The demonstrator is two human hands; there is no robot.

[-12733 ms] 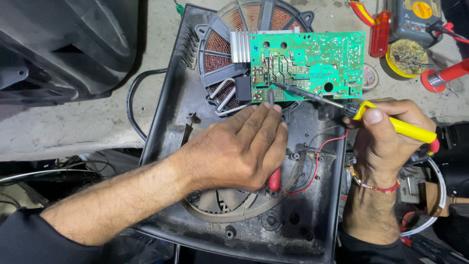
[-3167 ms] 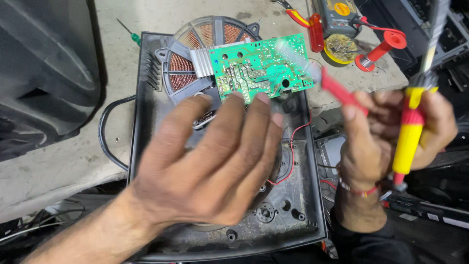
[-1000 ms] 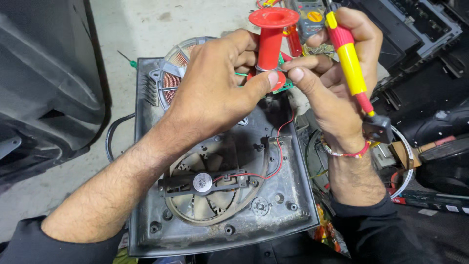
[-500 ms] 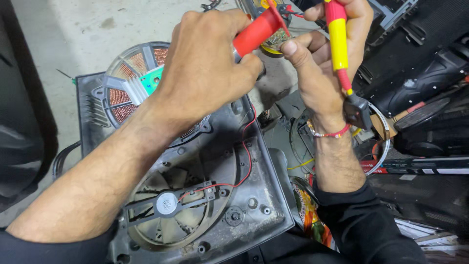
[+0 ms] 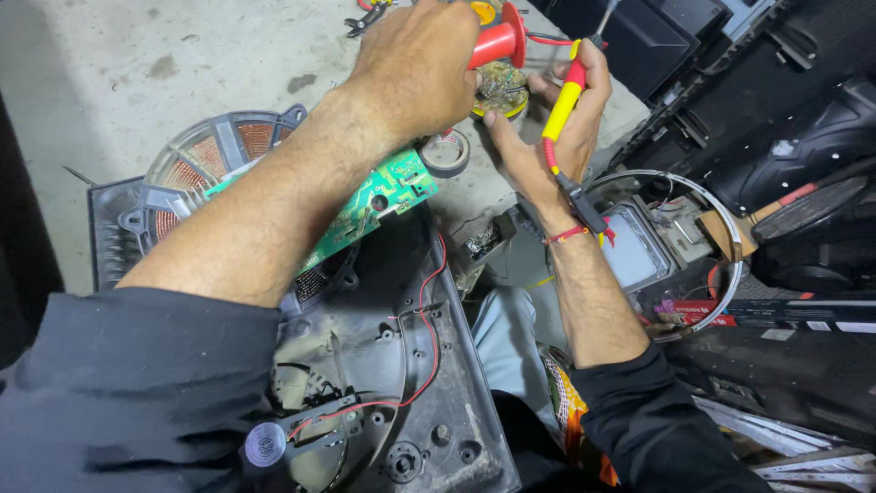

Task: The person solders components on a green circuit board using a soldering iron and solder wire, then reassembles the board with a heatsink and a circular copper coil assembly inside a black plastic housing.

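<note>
Open black casing (image 5: 401, 383) filled the lower middle with the green board (image 5: 383, 196) hanging off its top edge, and up top the left hand (image 5: 415, 64) was clamped on a red pump (image 5: 497, 38), right hand (image 5: 547, 137) pinching the yellow iron (image 5: 561, 96) beside a flux tin (image 5: 500, 87), bare concrete (image 5: 137, 73) upper left.

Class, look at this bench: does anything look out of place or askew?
Yes. The green circuit board lies tilted, out of the opened black casing, still tied to it by loose red wires. The copper coil is exposed.
</note>
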